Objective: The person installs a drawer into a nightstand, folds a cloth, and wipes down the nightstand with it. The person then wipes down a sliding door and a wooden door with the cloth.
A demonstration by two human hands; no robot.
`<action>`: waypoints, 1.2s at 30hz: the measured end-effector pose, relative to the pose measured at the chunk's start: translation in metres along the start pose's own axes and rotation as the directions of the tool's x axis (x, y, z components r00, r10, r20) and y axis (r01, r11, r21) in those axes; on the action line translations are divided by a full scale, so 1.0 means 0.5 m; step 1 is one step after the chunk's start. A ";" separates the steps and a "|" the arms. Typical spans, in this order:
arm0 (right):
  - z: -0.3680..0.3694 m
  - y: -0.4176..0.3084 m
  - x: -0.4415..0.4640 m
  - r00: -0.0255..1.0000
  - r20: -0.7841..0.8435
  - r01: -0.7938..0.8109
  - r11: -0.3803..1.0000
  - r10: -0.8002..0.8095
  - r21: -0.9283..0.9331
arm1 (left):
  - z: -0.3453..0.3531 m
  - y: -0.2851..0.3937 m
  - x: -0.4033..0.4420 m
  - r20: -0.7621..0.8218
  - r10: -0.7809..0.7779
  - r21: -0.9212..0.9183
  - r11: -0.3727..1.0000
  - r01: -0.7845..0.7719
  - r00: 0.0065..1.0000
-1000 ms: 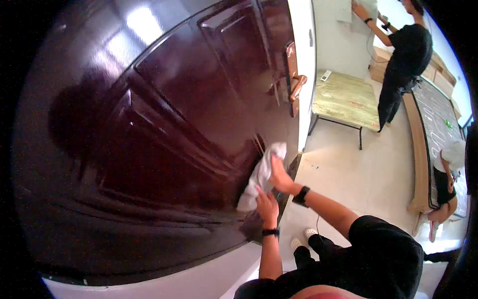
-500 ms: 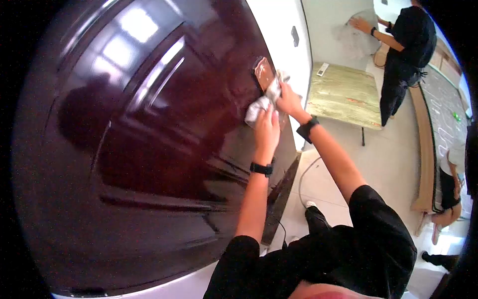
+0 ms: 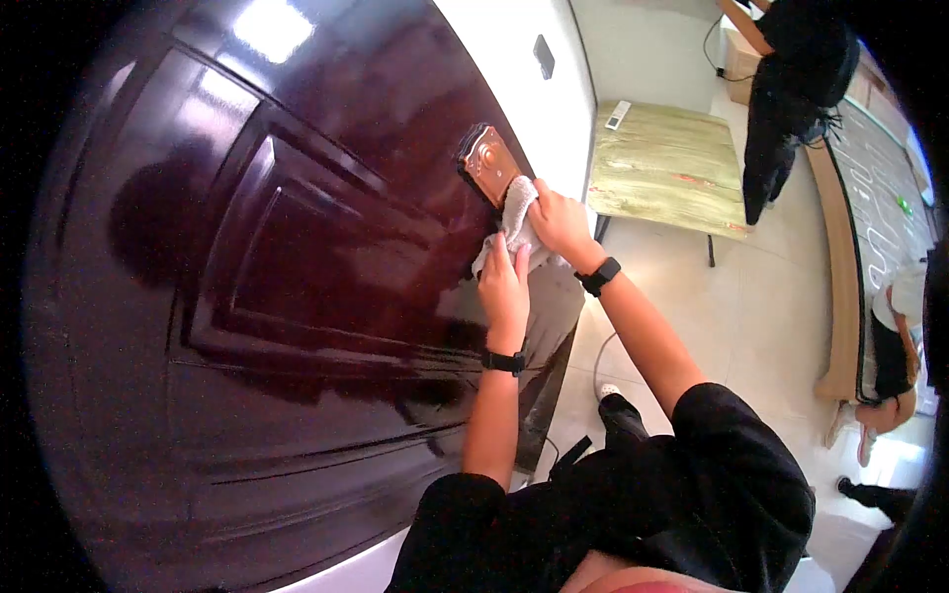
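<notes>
A dark red, glossy panelled door (image 3: 326,257) fills the left of the view. Near its right edge is a copper-coloured handle plate (image 3: 489,163). A pale grey cloth (image 3: 519,222) is bunched around the lower part of that handle. My right hand (image 3: 561,224) grips the cloth from the right, fingers closed. Lower down, my left hand (image 3: 505,287) holds the cloth's lower left part against the door, with its fingertips on the fabric. Both wrists have black bands. The lever of the handle is hidden under the cloth.
Beyond the door stands a small green-yellow table (image 3: 672,168) with a white remote (image 3: 618,116) on it. A person in black (image 3: 791,89) stands behind it. At the right, another person (image 3: 895,361) is beside a long wood-edged panel (image 3: 840,277). A cable lies on the floor.
Both hands and the cloth have moved from low on the door up to the handle, then slightly down along it. The view has shifted. The person in black now appears higher.
</notes>
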State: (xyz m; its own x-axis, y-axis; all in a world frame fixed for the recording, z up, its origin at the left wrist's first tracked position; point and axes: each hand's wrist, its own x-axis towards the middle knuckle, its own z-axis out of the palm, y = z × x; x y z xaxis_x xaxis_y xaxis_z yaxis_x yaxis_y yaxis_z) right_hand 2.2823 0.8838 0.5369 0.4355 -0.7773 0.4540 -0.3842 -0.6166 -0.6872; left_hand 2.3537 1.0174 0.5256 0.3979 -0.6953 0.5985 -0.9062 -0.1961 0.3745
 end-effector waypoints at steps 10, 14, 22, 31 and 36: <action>-0.002 -0.067 -0.066 0.943 -0.256 -0.261 0.949 0.212 -0.175 | -0.050 -0.046 0.004 -0.082 0.349 -0.410 0.842 -0.351 0.933; 0.033 -0.088 -0.135 0.875 -0.474 -0.042 0.962 -0.095 -0.271 | -0.105 -0.097 -0.038 0.070 0.406 -0.437 0.834 -0.338 0.911; 0.035 -0.391 -0.100 0.976 -0.188 0.125 0.991 -0.113 0.052 | -0.309 -0.131 -0.033 -0.019 0.089 -0.437 0.895 -0.088 0.996; -0.106 -0.531 0.027 0.798 -0.170 0.437 0.750 -0.578 -0.498 | -0.466 -0.075 0.066 -0.288 0.239 -0.131 0.950 -0.285 0.927; -0.063 -0.439 0.005 0.871 -0.134 0.334 0.769 -0.473 -0.546 | -0.367 -0.096 0.042 -0.252 0.266 -0.026 0.959 -0.281 0.931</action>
State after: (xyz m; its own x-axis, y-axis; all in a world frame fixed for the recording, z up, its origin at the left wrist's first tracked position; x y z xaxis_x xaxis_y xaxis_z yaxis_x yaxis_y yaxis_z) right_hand 2.3419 1.0133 0.7066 0.4518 -0.4015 0.7966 -0.5940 -0.8017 -0.0671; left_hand 2.4319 1.1388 0.6500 0.1655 -0.5251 0.8348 -0.9775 0.0250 0.2096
